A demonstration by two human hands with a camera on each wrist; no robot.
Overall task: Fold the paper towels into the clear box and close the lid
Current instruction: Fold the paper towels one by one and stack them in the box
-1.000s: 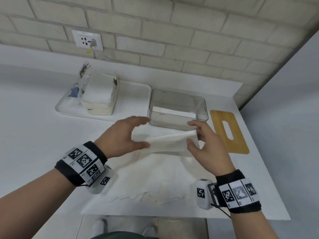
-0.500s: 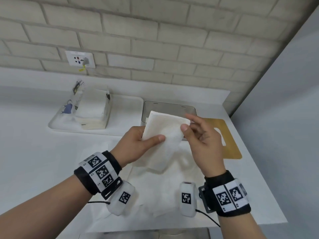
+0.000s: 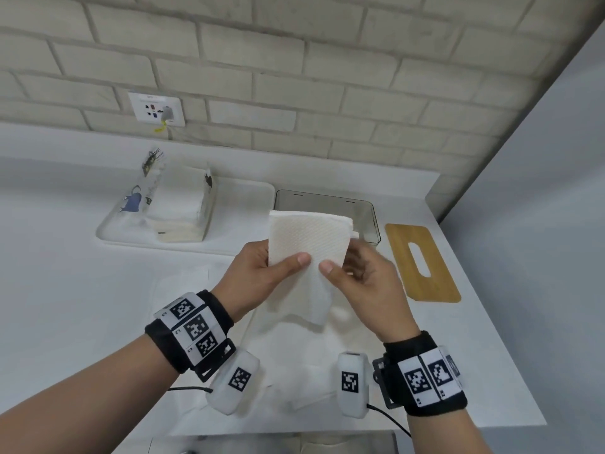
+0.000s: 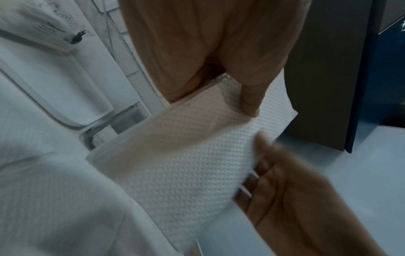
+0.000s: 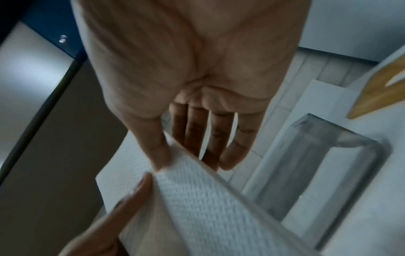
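Observation:
I hold a folded white paper towel [image 3: 307, 240] upright in the air, just in front of the clear box [image 3: 371, 221]. My left hand [image 3: 289, 262] pinches its left edge, thumb in front and fingers behind. My right hand [image 3: 330, 268] pinches the right edge the same way. In the left wrist view my left thumb [image 4: 252, 104] presses on the towel [image 4: 186, 155]. The right wrist view shows my right thumb [image 5: 157, 149] on the towel [image 5: 197, 199], with the open box [image 5: 328, 164] beyond. The wooden lid [image 3: 422, 263] lies flat to the right of the box.
More unfolded paper towels [image 3: 294, 348] lie spread on the white counter under my hands. At the back left a white tray [image 3: 108, 232] carries an opened pack of towels [image 3: 183, 208]. A brick wall stands behind the counter, whose edge is to the right.
The towel went from low over the counter to folded and upright in the air. My right hand slid from its top corner down to the middle of its right edge.

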